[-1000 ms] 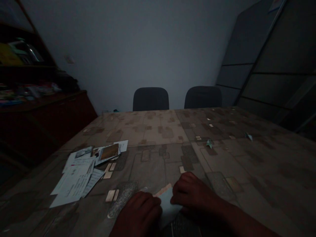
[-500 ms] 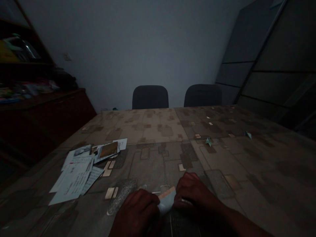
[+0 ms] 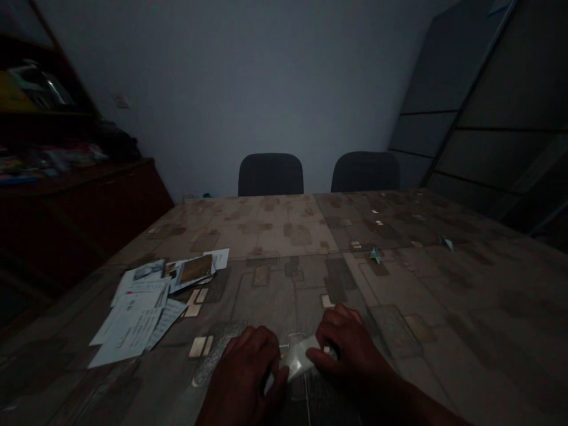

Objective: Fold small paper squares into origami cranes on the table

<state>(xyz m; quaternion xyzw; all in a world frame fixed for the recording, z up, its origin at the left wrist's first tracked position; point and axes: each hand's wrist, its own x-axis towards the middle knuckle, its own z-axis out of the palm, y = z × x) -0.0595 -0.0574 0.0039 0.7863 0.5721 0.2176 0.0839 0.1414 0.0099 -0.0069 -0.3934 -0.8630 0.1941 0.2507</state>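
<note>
A pale, glossy folded paper point(image 3: 298, 358) sits low on the patterned tabletop point(image 3: 284, 296), pinched between both hands. My left hand point(image 3: 248, 373) grips its left end, and my right hand point(image 3: 350, 349) curls over its right end. Part of the paper is hidden under my fingers. Its exact shape cannot be made out in this dim light. Two small pale green origami figures point(image 3: 376, 255) point(image 3: 446, 242) stand farther out on the right of the table, away from both hands.
A loose pile of printed papers and cards point(image 3: 133, 319) lies left of my left hand. Two dark chairs point(image 3: 270, 174) stand beyond the far table edge. A dark wooden cabinet point(image 3: 89, 213) with clutter stands at the left, and tall dark panels point(image 3: 488, 118) lean at the right.
The paper has been pressed into a tighter, smaller fold between my hands, and its orange-edged flap no longer shows. My hands have drawn closer together over it.
</note>
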